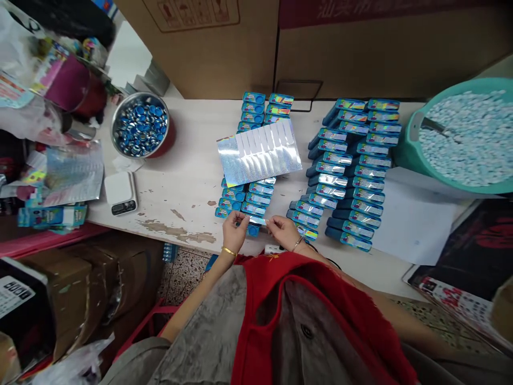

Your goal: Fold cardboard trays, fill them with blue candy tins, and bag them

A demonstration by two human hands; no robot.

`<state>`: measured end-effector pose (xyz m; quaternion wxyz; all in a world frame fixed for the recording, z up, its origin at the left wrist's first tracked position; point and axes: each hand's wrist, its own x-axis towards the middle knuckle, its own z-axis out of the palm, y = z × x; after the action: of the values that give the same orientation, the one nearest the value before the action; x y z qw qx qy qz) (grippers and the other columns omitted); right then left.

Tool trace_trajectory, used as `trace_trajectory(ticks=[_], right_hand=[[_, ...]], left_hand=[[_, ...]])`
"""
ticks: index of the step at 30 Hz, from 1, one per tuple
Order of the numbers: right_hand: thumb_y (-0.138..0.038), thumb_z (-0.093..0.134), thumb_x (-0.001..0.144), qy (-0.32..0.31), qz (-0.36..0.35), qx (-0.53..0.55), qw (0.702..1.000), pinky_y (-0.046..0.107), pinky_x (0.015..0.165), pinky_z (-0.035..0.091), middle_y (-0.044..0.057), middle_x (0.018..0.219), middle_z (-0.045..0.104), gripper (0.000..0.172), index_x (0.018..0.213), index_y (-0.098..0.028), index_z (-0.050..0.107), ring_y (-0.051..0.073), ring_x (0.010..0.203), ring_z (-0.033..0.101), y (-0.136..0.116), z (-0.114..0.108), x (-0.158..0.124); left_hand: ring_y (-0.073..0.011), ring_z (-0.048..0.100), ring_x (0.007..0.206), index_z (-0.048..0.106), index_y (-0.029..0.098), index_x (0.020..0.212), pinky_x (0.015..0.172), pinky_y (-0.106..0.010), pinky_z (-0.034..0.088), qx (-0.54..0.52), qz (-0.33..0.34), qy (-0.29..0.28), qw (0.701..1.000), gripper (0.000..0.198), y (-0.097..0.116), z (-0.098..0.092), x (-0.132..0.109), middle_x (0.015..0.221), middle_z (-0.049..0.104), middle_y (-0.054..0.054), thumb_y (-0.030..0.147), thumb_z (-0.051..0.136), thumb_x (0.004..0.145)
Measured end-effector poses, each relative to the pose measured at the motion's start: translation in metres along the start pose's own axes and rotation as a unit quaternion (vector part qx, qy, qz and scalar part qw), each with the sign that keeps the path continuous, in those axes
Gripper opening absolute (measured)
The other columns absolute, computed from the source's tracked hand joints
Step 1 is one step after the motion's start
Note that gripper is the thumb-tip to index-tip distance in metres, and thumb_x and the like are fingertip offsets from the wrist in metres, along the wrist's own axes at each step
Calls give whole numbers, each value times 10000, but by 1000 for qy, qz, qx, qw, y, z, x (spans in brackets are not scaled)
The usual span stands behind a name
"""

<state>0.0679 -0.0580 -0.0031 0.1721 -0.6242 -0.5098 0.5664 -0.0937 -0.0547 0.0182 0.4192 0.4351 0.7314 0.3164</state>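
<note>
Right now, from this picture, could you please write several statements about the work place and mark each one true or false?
1. The left hand and right hand hold one small strip between them. True.
2. The silver sheet lies over some blue packs. True.
3. The metal bowl stands right of the teal tub. False: it stands left of it.
4. The teal tub holds many pale pieces. True.
5. The right hand is inside the teal tub. False: it is at the strip.
</note>
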Motion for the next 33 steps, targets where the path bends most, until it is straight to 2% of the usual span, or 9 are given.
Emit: trace_trajectory(ticks=[7,11,15,19,22,25,27,30,33], right_hand=[[-282,423,844,-15,-6,-195,981,238,615,380,42,671,652,293,682,-172,641,156,664,578,-1,5,10],[-259,465,850,-35,14,-243,969,258,696,401,89,803,699,246,833,-151,685,188,778,618,-1,8,16],[-240,474,860,-72,22,-279,957,255,753,410,103,924,705,272,1032,-149,665,193,890,630,-4,10,17],[-233,421,890,-137,12,-306,942,241,713,416,65,935,714,285,969,-223,695,175,883,646,-13,12,12],[-213,499,845,-168,18,-336,927,259,651,416,90,852,720,220,860,-208,719,196,787,661,-29,8,13],[-258,538,825,-160,14,-364,917,292,616,413,126,797,709,209,744,-186,716,234,740,652,-56,-6,29],[-332,479,872,-114,-33,-360,925,301,642,421,117,812,699,277,837,-191,715,238,773,640,-78,-19,52],[-364,368,938,-16,-156,-323,933,287,741,427,97,956,666,396,1232,-194,572,213,900,608,-107,-32,102],[-329,327,957,14,-176,-343,923,297,752,426,116,1110,597,458,1390,-198,405,220,941,585,-125,-31,157]], left_hand=[[-249,521,963,600,197,743,802,-393,384,283,65,13,957,104,-8,-2,1,944,562,-66,284,602,799],[-287,505,1000,584,208,872,799,-418,387,329,72,17,942,145,-14,-1,2,1015,548,-89,330,605,798],[-326,488,1066,473,181,1108,836,-455,392,340,25,60,938,543,-14,-5,10,1115,510,-126,442,700,688],[-344,489,1072,433,186,1176,839,-477,398,361,-14,46,931,705,-13,-11,13,1151,492,-131,515,727,626],[-339,503,1047,464,187,1139,830,-474,407,368,6,34,929,638,-11,-19,20,1126,514,-126,502,721,648],[-257,545,949,519,197,1011,819,-404,430,305,110,24,946,331,1,-34,52,1008,570,-86,425,616,792],[-207,551,883,541,202,968,808,-354,437,260,188,38,946,169,18,-45,90,960,587,-74,342,500,884],[-217,529,939,576,210,1032,852,-363,411,288,264,62,918,203,48,-52,159,1021,605,-87,255,411,921],[-267,496,1016,590,236,1125,843,-407,373,384,275,19,881,270,69,-43,219,1105,606,-94,231,434,904]])
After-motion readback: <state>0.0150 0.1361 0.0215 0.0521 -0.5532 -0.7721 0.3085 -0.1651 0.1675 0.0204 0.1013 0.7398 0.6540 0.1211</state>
